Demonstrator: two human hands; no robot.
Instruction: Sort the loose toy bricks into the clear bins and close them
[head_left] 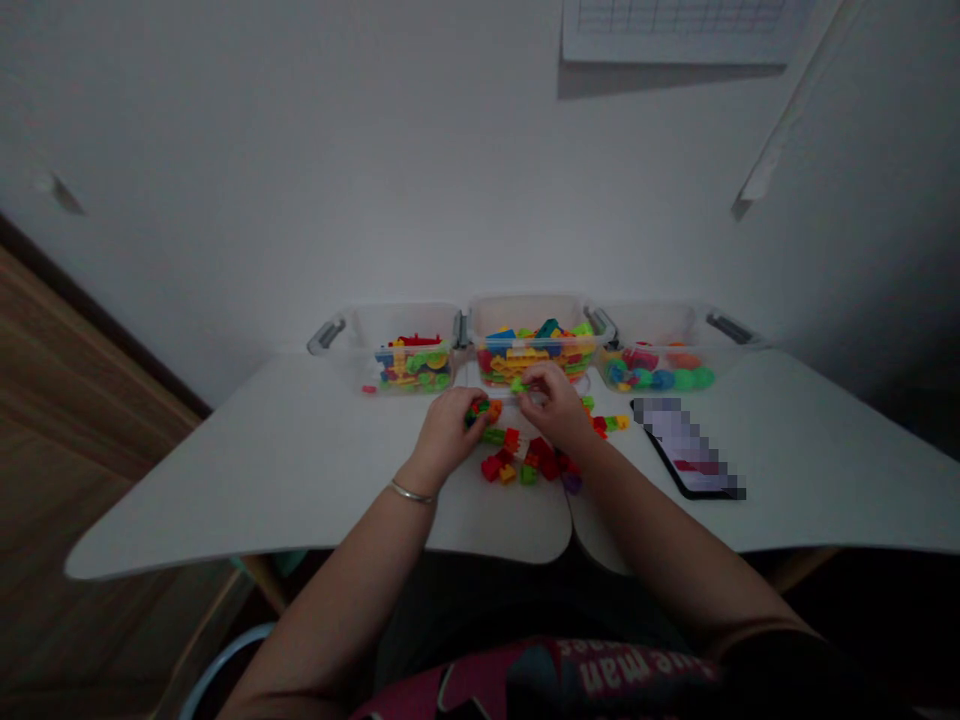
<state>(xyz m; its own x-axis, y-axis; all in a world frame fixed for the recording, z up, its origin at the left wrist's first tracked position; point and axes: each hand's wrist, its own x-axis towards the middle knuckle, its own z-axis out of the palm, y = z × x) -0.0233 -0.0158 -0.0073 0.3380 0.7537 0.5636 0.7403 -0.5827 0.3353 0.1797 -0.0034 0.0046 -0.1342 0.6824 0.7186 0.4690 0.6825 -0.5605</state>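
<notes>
Room in home, likely: white table (285,470) against plain wall (375,180); loose toy bricks (529,458) mid-table; clear plastic boxes (525,308) along far edge; phone (686,450) right; wood panel (67,400) left; printed sheet (679,35) high on wall.

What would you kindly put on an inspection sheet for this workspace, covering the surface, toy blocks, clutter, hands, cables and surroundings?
Surface: white table, with a gap at its near edge.
Toy blocks: loose coloured blocks lie on the table around the hands; three clear bins behind hold more pieces.
Clutter: a phone lies to the right of the right hand.
Hands: left hand holds small blocks; right hand pinches a light green piece.
Cables: nothing seen.
Surroundings: pale wall with a paper sheet; dim light.
</notes>
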